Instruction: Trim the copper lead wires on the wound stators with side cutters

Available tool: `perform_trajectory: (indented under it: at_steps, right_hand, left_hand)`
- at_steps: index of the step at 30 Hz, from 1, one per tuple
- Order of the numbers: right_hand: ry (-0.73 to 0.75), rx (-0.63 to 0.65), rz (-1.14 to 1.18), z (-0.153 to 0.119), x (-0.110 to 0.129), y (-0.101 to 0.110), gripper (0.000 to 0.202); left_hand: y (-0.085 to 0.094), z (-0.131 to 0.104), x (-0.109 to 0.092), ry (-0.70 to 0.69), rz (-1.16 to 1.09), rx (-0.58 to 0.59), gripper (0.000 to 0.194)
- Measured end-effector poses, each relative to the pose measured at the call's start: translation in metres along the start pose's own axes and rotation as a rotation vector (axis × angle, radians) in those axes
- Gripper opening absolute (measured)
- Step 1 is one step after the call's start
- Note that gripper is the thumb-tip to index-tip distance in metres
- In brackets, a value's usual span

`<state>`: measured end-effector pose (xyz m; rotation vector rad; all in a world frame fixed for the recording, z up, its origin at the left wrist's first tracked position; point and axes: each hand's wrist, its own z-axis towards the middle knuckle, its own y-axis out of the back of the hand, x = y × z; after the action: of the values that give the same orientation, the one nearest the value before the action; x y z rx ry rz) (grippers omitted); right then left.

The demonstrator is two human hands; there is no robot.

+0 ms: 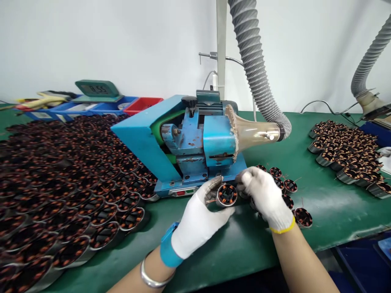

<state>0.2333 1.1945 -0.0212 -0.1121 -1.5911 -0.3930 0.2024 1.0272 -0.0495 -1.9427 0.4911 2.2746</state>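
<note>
My left hand (200, 215), in a white glove with a blue cuff, is closed around a motor stator (227, 195), a metal ring with a black insert and copper windings. The stator's open face is turned toward me. My right hand (264, 193), in a white glove with a yellow hem, has its fingers bent together just right of that stator. Whatever lies in its fingertips is hidden. Just beyond and beside my right hand stands a small group of stators (290, 186) with thin wires sticking up. Behind both hands is a blue belt-driven machine (219, 138).
A clear funnel (258, 131) joins the machine to a grey hose (252, 53). Many stators (100, 211) crowd the left of the green table (332, 207); another batch (351, 152) stands at right. Blue bins (65, 109), a red bin (143, 104) and a digital clock (97, 88) are behind.
</note>
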Motion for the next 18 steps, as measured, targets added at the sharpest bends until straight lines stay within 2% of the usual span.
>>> perform_trajectory:
  at_steps: [1, 4, 7, 13, 18]
  right_hand:
    - [0.005, 0.041, -0.054, -0.005, -0.001, -0.009, 0.029]
    - [0.086, 0.035, -0.09, -0.015, -0.004, -0.032, 0.055]
    - [0.086, 0.048, -0.035, -0.011, -0.004, -0.044, 0.06]
    - [0.056, 0.037, 0.05, 0.012, 0.006, -0.045, 0.054]
    - [0.075, 0.047, 0.034, 0.016, 0.018, -0.04, 0.047]
  left_hand:
    - [0.0, 0.002, 0.0, 0.006, -0.041, -0.031, 0.062]
    - [-0.002, 0.008, -0.001, 0.011, -0.157, -0.109, 0.057]
    - [-0.005, 0.015, -0.004, 0.02, -0.212, -0.172, 0.055]
    - [-0.01, 0.03, -0.016, -0.065, -0.166, -0.202, 0.049]
    - [-0.008, 0.037, -0.023, -0.091, -0.027, -0.188, 0.043]
